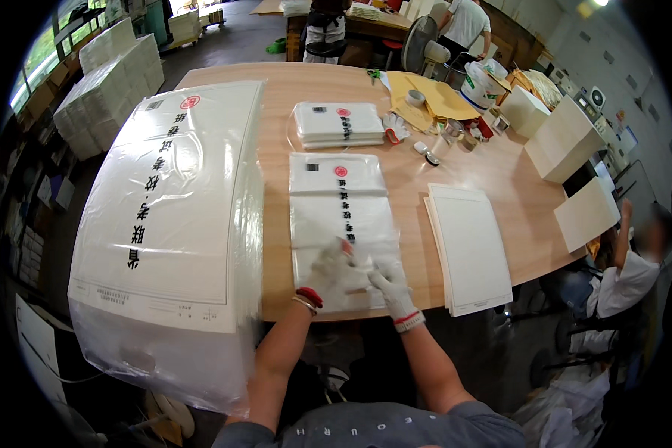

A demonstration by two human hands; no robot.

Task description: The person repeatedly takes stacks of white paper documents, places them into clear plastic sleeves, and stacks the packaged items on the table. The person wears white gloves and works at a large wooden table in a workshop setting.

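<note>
In front of me lies a clear plastic bag [317, 209] of white paper with black print and a red round mark. Over its near part is my left hand [327, 270], in a white knit glove with a red cuff; motion smears its fingers, and a reddish patch shows at their tips. Close beside it, my right hand [390, 290], gloved too, has its fingers curled together above the bag's near right part. What they pinch, if anything, is too small to make out. Something pale and blurred shows between the two hands.
A tall stack of large bagged sheets [179, 187] fills the table's left. Behind the bag sits a smaller bagged pile [340, 125], with a spare glove [395, 129] beside it. White sheets [470, 246] lie to the right. Tape rolls, yellow envelopes [444, 97] and a seated person [631, 280] are beyond.
</note>
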